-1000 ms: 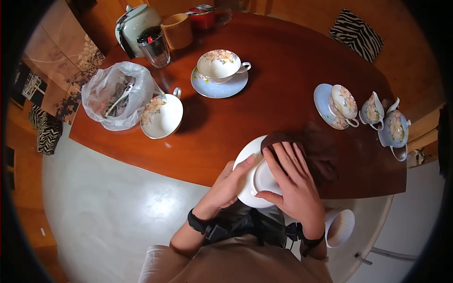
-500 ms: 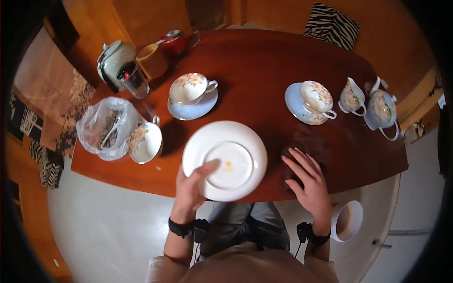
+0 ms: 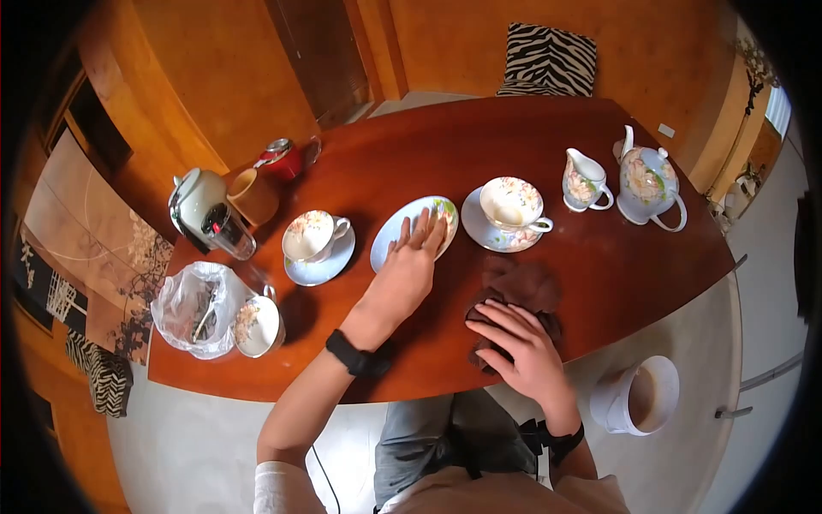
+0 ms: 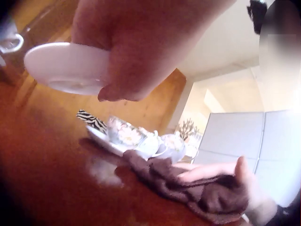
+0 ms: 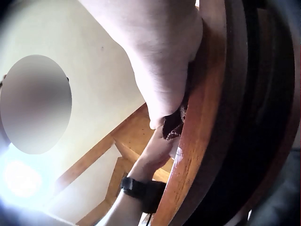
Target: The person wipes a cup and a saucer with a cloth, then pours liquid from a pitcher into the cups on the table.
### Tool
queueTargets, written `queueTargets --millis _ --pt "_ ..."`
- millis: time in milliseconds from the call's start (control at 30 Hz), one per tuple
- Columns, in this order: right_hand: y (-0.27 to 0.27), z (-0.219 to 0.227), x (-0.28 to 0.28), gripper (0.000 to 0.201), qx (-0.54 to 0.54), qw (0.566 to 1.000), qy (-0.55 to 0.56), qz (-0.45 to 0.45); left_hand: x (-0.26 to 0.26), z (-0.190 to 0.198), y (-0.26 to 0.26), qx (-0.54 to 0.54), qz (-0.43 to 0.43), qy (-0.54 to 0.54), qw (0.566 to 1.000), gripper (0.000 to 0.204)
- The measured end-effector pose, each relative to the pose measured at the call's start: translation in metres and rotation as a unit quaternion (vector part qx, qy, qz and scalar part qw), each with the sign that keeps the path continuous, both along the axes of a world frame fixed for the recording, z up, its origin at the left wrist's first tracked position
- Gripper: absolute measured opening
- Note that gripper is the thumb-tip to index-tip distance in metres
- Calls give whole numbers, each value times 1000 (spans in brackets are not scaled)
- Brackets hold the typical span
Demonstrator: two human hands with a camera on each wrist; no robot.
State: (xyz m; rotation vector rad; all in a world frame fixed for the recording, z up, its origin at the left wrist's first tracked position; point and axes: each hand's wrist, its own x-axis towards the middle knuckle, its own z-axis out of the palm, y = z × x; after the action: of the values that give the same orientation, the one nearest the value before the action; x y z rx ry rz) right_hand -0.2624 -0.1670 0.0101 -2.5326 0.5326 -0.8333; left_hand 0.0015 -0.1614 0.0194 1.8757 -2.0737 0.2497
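In the head view my left hand [image 3: 407,278] reaches over a blue saucer [image 3: 390,246] with a floral rim, fingers across its upper face. The left wrist view shows that saucer [image 4: 66,66] raised over the table with its white underside visible, the hand gripping its edge. My right hand [image 3: 527,351] rests on a crumpled brown cloth [image 3: 522,283] near the table's front edge, fingers extended over it. Two floral cups stand on blue saucers to either side of the held saucer: a left cup [image 3: 310,237] and a right cup [image 3: 511,204].
A creamer [image 3: 584,182] and a teapot [image 3: 648,184] stand at the right. On the left are a plastic bag [image 3: 199,310], a third cup [image 3: 259,327], a glass [image 3: 229,238], a pale jar [image 3: 201,201] and a wooden cup [image 3: 253,197]. A white bucket [image 3: 612,403] sits below the table's right front.
My left hand has turned the saucer over and carried it from near my lap to between the two cups. The right hand has left the saucer and moved with the cloth onto the table.
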Motion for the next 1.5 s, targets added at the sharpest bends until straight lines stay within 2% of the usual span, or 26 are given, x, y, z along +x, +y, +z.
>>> queueTargets --millis 33,133,267,367,667,800,900,1000,1133,1167,1200,1267,1300,1400,1467,1500 --pt "0 0 0 38 -3 1000 1 -2 -8 1 -1 -3 37 -1 999 62" --pt "1 0 0 38 2 1000 -8 -2 -14 4 -11 68 57 14 996 61" --pt "0 -1 1 37 -3 1000 -3 -6 -4 -12 -21 65 78 -25 995 53" --pt "-1 0 1 36 -2 1000 -3 -1 2 -19 -24 36 76 -48 995 49" --pt "0 5 2 36 4 1000 4 -3 1 -17 -21 7 78 -61 995 67" --pt "1 4 4 35 4 1000 13 -3 -3 -12 -20 38 79 -28 996 59" --pt "2 6 4 36 7 1000 16 0 0 -31 -23 30 93 -25 995 54" --pt "2 4 5 36 8 1000 21 -3 2 -33 -23 7 87 -27 996 56" --pt "4 7 8 34 18 1000 13 -6 2 -23 -20 33 92 -25 995 74" --pt "4 7 9 34 17 1000 12 -6 3 -24 -19 26 98 -10 995 85" --pt "5 6 9 35 23 1000 12 -11 4 -13 -14 43 93 31 994 91" --pt "6 7 8 34 29 999 20 -18 11 6 1 6 94 50 994 88" --pt "6 6 9 34 27 999 20 -15 17 18 15 -25 92 44 994 80" --pt "6 5 9 34 27 999 23 -15 26 80 80 71 170 128 975 77" --pt "5 4 10 33 27 999 26 -16 39 103 124 121 287 101 945 75" --pt "6 4 10 33 24 999 26 -17 55 97 147 63 313 51 946 74"
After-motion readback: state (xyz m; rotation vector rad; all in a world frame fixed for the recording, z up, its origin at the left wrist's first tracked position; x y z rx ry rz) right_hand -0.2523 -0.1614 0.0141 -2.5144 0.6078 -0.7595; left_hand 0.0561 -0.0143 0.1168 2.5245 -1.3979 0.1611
